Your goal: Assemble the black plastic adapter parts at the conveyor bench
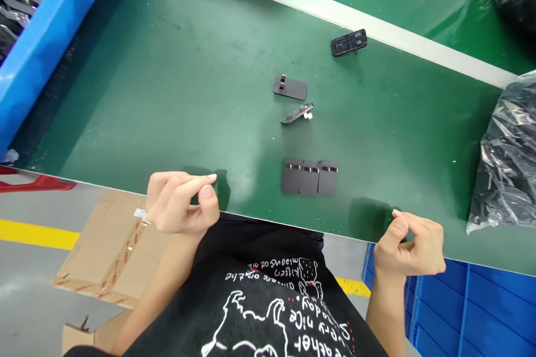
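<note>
My left hand [183, 202] hovers over the near table edge, fingers curled in and thumb close under the index finger; nothing shows in it. Off to the right, my right hand [411, 244] is closed in a similar loose pinch at the same edge, also with nothing visible in it. Between them, three dark flat plates with small metal clips [309, 181] lie side by side on the green table [188, 83]. Farther away are a single dark plate with a clip [296, 89], a tilted dark piece with white tabs [298, 114] and a black rectangular part [349, 43].
A blue bin edge [54, 44] borders the left side. Black parts in clear plastic bags [508, 156] occupy the right. A white strip [318, 4] crosses the far side. Below the table are a cardboard box [104, 245] and blue crates [481, 307].
</note>
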Demonstrator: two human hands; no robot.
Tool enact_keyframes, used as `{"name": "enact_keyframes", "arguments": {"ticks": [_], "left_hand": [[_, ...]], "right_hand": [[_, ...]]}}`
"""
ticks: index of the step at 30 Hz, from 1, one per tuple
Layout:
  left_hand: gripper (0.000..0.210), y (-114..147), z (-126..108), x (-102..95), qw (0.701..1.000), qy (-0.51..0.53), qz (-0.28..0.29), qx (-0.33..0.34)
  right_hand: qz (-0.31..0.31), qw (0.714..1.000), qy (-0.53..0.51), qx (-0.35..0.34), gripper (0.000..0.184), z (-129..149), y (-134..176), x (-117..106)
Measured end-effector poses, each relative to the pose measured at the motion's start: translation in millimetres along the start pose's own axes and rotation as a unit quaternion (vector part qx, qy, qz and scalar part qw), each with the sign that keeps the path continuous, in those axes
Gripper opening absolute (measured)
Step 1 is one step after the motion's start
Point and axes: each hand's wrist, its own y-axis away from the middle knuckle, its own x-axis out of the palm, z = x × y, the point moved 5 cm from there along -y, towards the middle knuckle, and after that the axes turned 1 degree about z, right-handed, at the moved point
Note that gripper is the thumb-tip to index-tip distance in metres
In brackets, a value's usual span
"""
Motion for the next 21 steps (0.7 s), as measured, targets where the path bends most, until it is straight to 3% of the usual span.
{"name": "enact_keyframes", "arguments": {"ticks": [3, 9, 14, 19, 20, 21], "left_hand": [[0.017, -0.2, 0.3, 2.4, 1.000, 0.001, 0.001, -0.004], [0.016, 2.9, 0.9, 1.7, 0.998, 0.033, -0.051, 0.004], [0.028, 4.0, 5.4, 6.5, 0.999, 0.004, -0.004, -0.039], [0.012, 6.3, 2.4, 0.3, 0.997, 0.054, -0.045, 0.017], [0.012, 7.6, 5.3, 0.3, 0.997, 0.062, -0.040, 0.002], [0.013, 9.0, 11.1, 4.1, 0.996, 0.079, 0.000, -0.042]], "right_hand": [[-0.006, 1.000, -0.004, -0.004, 0.010, -0.6, 0.9, 0.0], [0.008, 1.000, 0.021, 0.011, 0.012, -0.9, 1.0, 1.0], [0.014, 0.999, 0.026, 0.016, 0.012, 0.3, 0.5, 1.0], [0.008, 1.000, 0.019, 0.011, 0.011, 1.6, 0.1, 1.0], [0.009, 1.000, 0.018, 0.011, 0.011, 1.7, 0.1, 1.0], [0.011, 1.000, 0.020, 0.013, 0.011, 1.6, 0.2, 1.1]]}}
